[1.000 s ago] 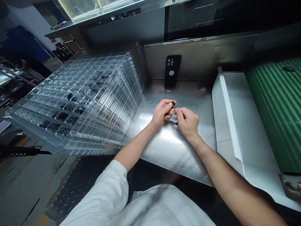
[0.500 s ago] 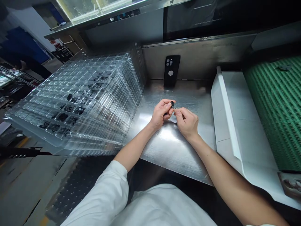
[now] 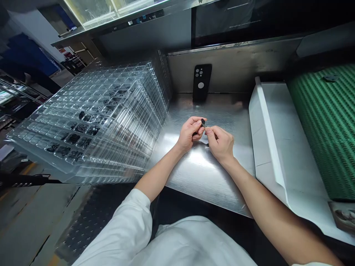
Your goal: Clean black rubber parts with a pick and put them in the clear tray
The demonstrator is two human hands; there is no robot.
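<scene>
My left hand [image 3: 190,133] and my right hand [image 3: 220,143] meet over the steel worktop [image 3: 199,166], fingertips together. Between them sits a small black part [image 3: 203,122]. The left fingers curl round it from the left and the right thumb and forefinger pinch at it from the right. A tall stack of clear compartment trays [image 3: 91,118] stands to the left of my hands; several pockets in its top tray hold small black parts [image 3: 83,127].
A black phone [image 3: 202,82] leans upright against the steel back wall. A white sloped chute [image 3: 277,147] lies on the right, beside a green ribbed conveyor belt [image 3: 327,129]. A small dark piece [image 3: 330,78] rides on the belt's far end.
Both hands stay in the same place with the black part between them; only the fingers shift slightly. The view has drifted a little.
</scene>
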